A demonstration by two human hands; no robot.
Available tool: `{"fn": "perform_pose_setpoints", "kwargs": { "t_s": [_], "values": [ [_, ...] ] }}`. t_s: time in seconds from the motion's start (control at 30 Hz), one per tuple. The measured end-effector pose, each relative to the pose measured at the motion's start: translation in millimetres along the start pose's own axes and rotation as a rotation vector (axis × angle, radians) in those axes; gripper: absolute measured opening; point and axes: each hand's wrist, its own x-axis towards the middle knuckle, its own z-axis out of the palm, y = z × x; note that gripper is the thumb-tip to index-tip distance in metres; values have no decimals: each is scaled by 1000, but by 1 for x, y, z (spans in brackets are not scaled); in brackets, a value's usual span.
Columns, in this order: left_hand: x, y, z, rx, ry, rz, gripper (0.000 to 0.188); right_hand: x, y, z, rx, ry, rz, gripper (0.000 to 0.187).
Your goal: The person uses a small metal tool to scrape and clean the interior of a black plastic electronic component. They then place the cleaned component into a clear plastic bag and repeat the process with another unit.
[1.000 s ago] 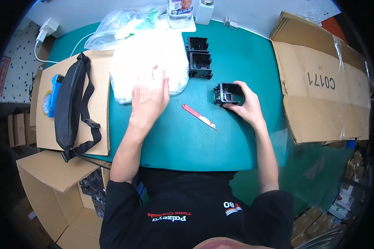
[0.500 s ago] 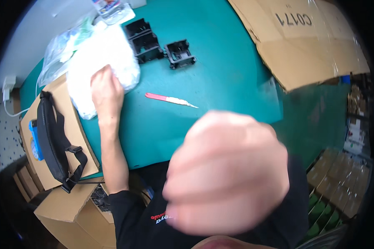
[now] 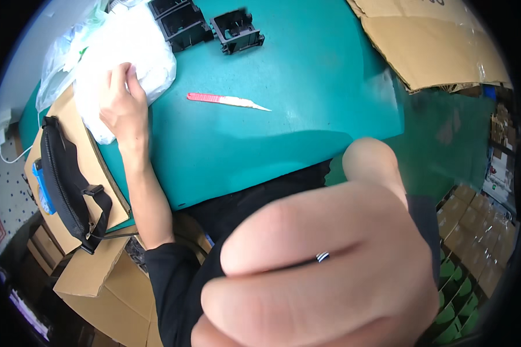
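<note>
My left hand (image 3: 124,107) rests against a white plastic bag (image 3: 150,49), its fingers loosely bent and the thumb apart. Nothing shows in its grasp. Large and very close to the camera, my right hand (image 3: 330,254) has its fingers curled. The inside of that grip is hidden, so I cannot make out what it holds, if anything. On the green table mat (image 3: 243,156), between and beyond my hands, lies a slim knife (image 3: 228,100) with a red handle and a pale, pointed end. Several black plastic housings (image 3: 237,32) stand farther back, beside the bag.
A flattened cardboard sheet (image 3: 113,191) lies on the left, under a black belt bag (image 3: 63,173). Below it stands an open carton (image 3: 110,295). More cardboard (image 3: 428,46) covers the far right corner. Stacked boxes (image 3: 469,222) stand beyond the table on the right.
The whole view has shifted, so the table things sit higher in the picture. My left hand's fingers have loosened on the bag. My right hand has turned and comes into sharper focus.
</note>
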Motion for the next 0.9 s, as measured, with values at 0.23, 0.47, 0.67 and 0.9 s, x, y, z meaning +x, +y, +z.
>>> {"fn": "perform_pose_setpoints", "kwargs": {
  "t_s": [0.23, 0.47, 0.67, 0.9],
  "values": [
    [-17, 14, -6, -509, -128, -83, 19, -1, 53, -45, -395, 72, 40, 66],
    [-27, 72, -7, -1365, -438, -363, 10, -51, 147, -62, -269, -24, 534, 60],
    [-13, 61, -11, -1581, -589, -781, 19, -67, 147, -67, -168, 495, 745, 10],
    [-15, 52, -11, -1631, -545, -891, 11, -64, 151, -77, -145, 671, 756, 16]
  ]
}}
